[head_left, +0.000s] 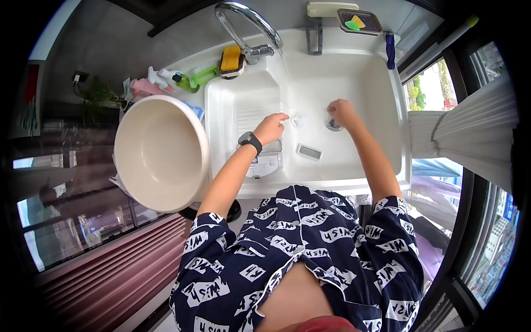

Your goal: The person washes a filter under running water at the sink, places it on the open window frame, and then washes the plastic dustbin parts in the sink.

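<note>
My left hand point(270, 128), with a black watch on its wrist, is over the divider of the white sink point(370, 160). Its index finger reaches out near the thin stream from the faucet point(251, 19). A clear, glistening patch point(298, 119) lies just beyond that fingertip; whether it is water or plastic I cannot tell. My right hand point(343, 113) is closed above the round drain point(333, 125); what its fingers hold, if anything, is hidden. Between my arms rests a small rectangular grey filter point(309, 151). A clear and white plastic box point(266, 165) sits beside my left wrist.
Left of the sink stands a large cream basin point(160, 149). Behind it are several bottles and a green brush point(204, 74). A yellow sponge point(231, 58) sits by the faucet. A soap tray point(359, 22) is at the back right, near a curtained window.
</note>
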`<state>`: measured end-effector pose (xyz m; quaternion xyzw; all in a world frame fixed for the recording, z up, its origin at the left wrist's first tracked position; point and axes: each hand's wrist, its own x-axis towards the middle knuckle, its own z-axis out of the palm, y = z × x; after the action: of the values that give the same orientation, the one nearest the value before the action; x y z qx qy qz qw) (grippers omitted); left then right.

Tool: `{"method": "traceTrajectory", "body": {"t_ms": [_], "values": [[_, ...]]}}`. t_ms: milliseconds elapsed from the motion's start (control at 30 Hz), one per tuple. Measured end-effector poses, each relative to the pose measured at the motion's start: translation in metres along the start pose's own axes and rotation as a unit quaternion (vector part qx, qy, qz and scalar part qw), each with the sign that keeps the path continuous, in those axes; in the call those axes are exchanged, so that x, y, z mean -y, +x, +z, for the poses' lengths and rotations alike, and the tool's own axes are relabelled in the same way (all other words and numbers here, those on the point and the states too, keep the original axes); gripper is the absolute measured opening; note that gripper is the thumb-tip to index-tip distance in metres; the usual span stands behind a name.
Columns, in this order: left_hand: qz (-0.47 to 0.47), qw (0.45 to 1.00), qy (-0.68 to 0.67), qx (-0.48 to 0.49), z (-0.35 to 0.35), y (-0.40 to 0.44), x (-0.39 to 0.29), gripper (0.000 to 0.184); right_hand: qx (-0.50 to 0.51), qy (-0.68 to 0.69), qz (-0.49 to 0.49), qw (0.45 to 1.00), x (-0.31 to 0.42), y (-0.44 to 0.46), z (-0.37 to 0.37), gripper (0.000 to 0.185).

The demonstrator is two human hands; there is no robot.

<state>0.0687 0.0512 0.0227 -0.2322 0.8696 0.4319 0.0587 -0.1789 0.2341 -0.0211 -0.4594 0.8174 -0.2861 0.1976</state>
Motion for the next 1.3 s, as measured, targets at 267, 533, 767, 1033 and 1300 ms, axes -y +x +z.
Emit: {"method": "traceTrajectory", "body": {"t_ms": [267, 533, 767, 1033, 1300], "values": [[0.014, 1.0, 0.008, -0.007, 0.008, -0.001, 0.001, 0.034, 0.002, -0.07, -0.005, 0.998, -0.094, 0.01, 0.024, 0.016], [0.013, 0.997, -0.058, -0.04, 0.001, -0.014, 0.001, 0.03, -0.156, -0.07, 0.029, 0.985, -0.056, 0.103, -0.079, 0.018], [-0.049, 0.993, -0.094, -0.043, -0.007, -0.024, -0.005, 0.025, -0.245, -0.057, -0.014, 0.968, -0.091, 0.186, -0.09, 0.017], [-0.105, 0.963, -0.246, -0.03, 0.019, -0.019, 0.001, 0.026, -0.342, 0.011, 0.023, 0.939, -0.097, 0.198, -0.09, 0.011], [-0.115, 0.955, -0.272, 0.02, 0.036, -0.013, -0.024, 0.026, -0.409, 0.051, 0.031, 0.911, -0.101, 0.196, -0.077, 0.044]]}}
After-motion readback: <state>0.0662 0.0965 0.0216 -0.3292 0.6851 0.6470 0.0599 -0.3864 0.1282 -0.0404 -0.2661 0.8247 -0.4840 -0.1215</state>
